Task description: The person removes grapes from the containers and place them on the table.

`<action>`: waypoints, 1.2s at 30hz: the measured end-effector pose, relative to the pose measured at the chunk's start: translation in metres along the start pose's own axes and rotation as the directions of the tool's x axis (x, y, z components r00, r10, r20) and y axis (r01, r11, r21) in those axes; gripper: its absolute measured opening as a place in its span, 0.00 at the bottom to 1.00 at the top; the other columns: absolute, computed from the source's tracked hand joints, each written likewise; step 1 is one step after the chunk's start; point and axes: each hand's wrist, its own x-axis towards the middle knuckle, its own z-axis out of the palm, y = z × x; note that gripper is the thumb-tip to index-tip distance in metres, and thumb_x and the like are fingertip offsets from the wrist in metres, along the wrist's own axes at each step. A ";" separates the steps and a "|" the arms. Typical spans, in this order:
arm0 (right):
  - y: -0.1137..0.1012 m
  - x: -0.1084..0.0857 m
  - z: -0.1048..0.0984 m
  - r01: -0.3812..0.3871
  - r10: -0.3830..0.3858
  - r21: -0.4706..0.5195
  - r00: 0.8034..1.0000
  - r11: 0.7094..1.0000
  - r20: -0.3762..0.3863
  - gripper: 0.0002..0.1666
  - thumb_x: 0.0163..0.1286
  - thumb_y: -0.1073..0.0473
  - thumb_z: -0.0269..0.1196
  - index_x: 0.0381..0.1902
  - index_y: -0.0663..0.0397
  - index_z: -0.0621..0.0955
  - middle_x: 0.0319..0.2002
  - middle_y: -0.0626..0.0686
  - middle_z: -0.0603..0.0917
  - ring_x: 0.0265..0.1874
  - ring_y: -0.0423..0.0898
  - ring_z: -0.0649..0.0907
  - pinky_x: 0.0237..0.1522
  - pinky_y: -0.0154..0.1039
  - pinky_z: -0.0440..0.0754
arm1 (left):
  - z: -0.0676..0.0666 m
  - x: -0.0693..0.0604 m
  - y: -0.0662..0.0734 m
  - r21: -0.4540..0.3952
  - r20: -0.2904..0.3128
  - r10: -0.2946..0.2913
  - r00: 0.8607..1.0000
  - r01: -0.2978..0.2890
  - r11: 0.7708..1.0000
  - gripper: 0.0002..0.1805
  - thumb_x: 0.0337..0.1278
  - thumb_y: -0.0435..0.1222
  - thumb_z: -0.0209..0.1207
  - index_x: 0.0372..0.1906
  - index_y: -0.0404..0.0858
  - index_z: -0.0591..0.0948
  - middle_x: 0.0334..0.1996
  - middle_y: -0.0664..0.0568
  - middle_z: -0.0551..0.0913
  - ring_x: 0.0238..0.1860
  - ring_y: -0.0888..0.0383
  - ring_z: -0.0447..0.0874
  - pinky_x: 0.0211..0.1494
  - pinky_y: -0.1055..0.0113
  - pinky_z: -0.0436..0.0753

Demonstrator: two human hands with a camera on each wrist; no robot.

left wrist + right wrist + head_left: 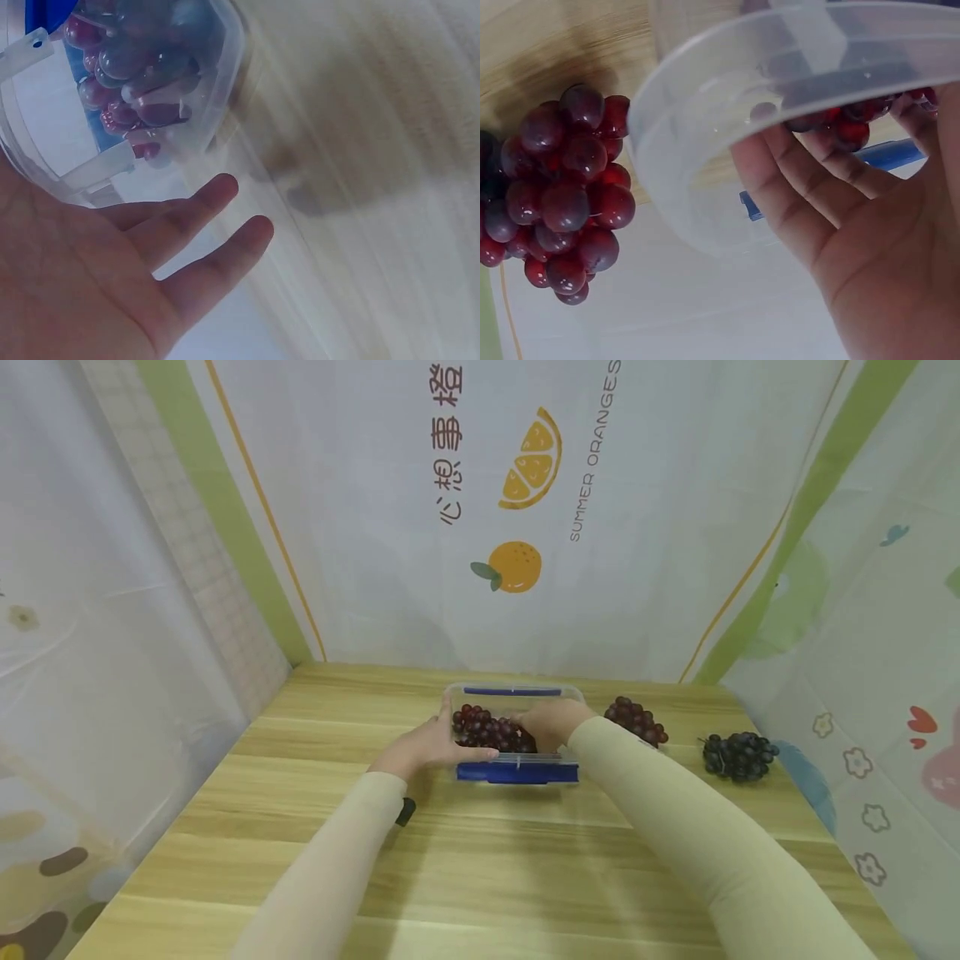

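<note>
A clear plastic container with blue clips stands on the table and holds dark red grapes. My left hand rests against its left end, thumb along the front rim and the other fingers extended; the left wrist view shows fingers spread beside the wall. Inside the right half, my right hand reaches down to the grapes. Seen from the right wrist, its fingers are nearly straight, and red grapes lie at the fingertips. The right thumb is hidden.
Right of the container lies another red grape bunch, with a blackish grape bunch farther right. A small black object shows by the left wrist. Printed curtains enclose the wooden table at the back and sides.
</note>
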 end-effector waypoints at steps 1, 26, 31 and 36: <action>0.001 0.000 0.000 0.003 -0.003 -0.008 1.000 1.000 -0.007 0.49 0.77 0.66 0.64 0.87 0.33 0.57 0.57 0.51 0.89 0.32 0.44 0.77 0.50 0.48 0.75 | -0.001 0.000 0.000 0.001 0.008 -0.003 1.000 0.003 1.000 0.84 0.46 0.79 0.65 0.84 0.47 0.20 0.84 0.29 0.54 0.83 0.33 0.59 0.83 0.37 0.65; 0.014 -0.004 0.012 0.109 -0.103 0.197 0.994 0.974 -0.040 0.33 0.81 0.66 0.59 0.80 0.45 0.71 0.73 0.56 0.80 0.54 0.51 0.87 0.52 0.47 0.88 | -0.005 0.002 0.004 -0.023 0.054 -0.002 0.999 0.003 1.000 0.82 0.50 0.77 0.65 0.83 0.47 0.17 0.82 0.27 0.59 0.81 0.31 0.65 0.82 0.38 0.68; 0.014 -0.002 0.012 0.147 -0.139 0.205 0.989 0.968 -0.055 0.38 0.77 0.71 0.60 0.82 0.48 0.69 0.73 0.58 0.80 0.37 0.47 0.87 0.41 0.43 0.87 | -0.005 0.001 0.003 -0.055 0.067 0.001 0.998 0.003 0.998 0.82 0.50 0.76 0.66 0.83 0.48 0.16 0.83 0.28 0.56 0.82 0.31 0.61 0.83 0.37 0.65; 0.017 -0.003 0.006 0.209 -0.194 0.166 0.976 0.964 -0.103 0.20 0.73 0.66 0.67 0.60 0.48 0.81 0.47 0.52 0.87 0.33 0.44 0.82 0.35 0.39 0.83 | -0.005 0.001 0.001 -0.068 0.067 0.002 0.998 0.003 0.998 0.82 0.51 0.76 0.66 0.83 0.48 0.17 0.84 0.29 0.54 0.83 0.31 0.59 0.84 0.37 0.64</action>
